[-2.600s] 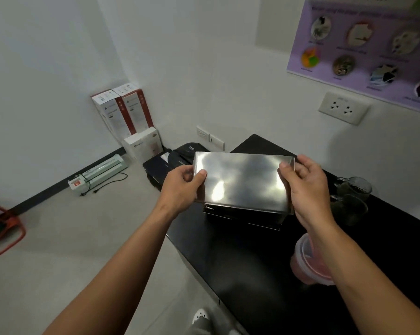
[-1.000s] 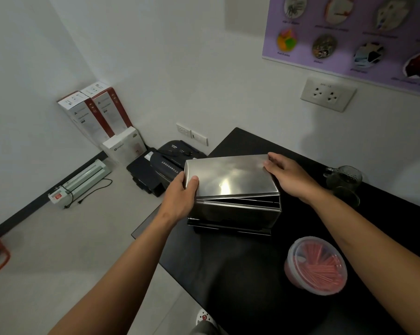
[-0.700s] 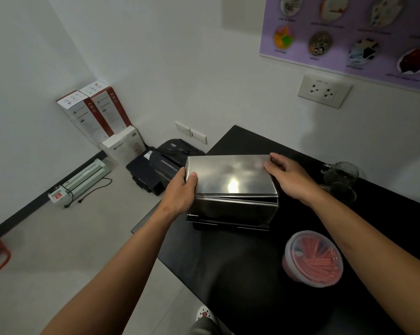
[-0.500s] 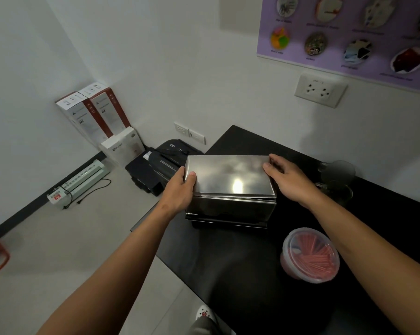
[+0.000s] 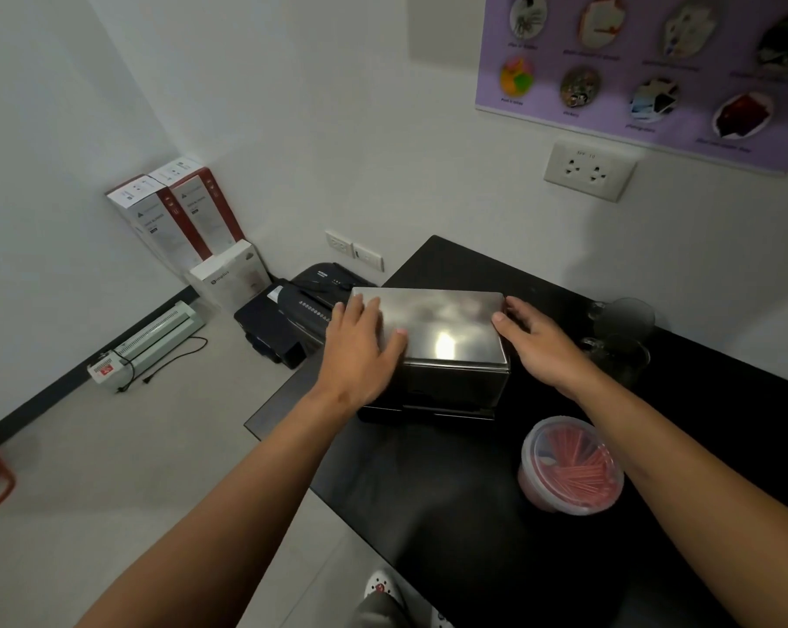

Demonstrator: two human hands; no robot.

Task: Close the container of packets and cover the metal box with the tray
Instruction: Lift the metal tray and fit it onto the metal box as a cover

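A shiny metal tray (image 5: pixel 446 326) lies flat on top of the metal box (image 5: pixel 451 385), which stands on the black table (image 5: pixel 428 491). My left hand (image 5: pixel 360 351) rests palm down on the tray's left part, fingers spread. At the tray's right edge my right hand (image 5: pixel 537 342) has its fingers apart, its thumb touching the tray's corner. To the right, nearer me, a round clear container (image 5: pixel 571 466) holds red packets, and a clear lid sits on it.
Glass mugs (image 5: pixel 618 337) stand behind my right hand near the wall. On the floor to the left are a black shredder (image 5: pixel 310 305), white and red boxes (image 5: pixel 179 215) and a laminator (image 5: pixel 152 337). The table's left edge is close to the box.
The tray came down from a tilted hold above the box and now lies flat on it. My left hand moved from the tray's left edge onto its top; both hands loosened their grip.
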